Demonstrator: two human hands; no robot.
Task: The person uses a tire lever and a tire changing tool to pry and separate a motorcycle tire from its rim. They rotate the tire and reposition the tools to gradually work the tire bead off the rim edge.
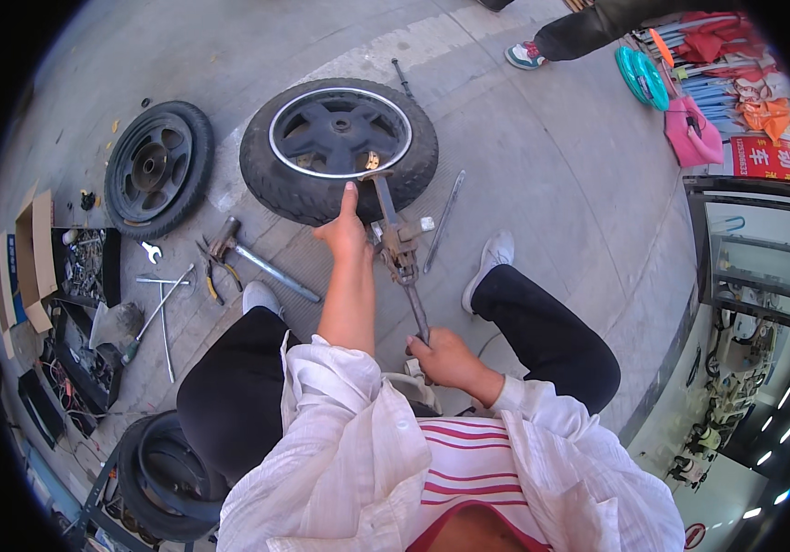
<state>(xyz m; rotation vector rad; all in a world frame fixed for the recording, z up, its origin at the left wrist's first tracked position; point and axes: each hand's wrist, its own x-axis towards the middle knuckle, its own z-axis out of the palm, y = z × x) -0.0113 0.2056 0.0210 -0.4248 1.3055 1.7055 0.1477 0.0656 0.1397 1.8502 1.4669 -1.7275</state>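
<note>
A black motorcycle-type wheel (342, 127), with a silver-edged rim and knobby tyre, lies flat on the ground in front of me. A worn metal clamp-like tool (399, 248) has its flat end at the near edge of the rim. My right hand (453, 357) is closed around the tool's long bar handle, near my body. Against the tyre's near sidewall, my left hand (344, 235) has one finger stretched forward and another pointing aside. Its remaining fingers are partly hidden beside the tool. I cannot see anything held in it.
Left of the wheel lie a second wheel (157, 170), a hammer (266, 262), pliers (217, 271), and a wrench (151, 251). Beside the tool is a tyre lever (445, 221). Cardboard boxes (36, 248) and loose tyres (169, 474) are farther left. Another person's shoe (525, 57) shows at top.
</note>
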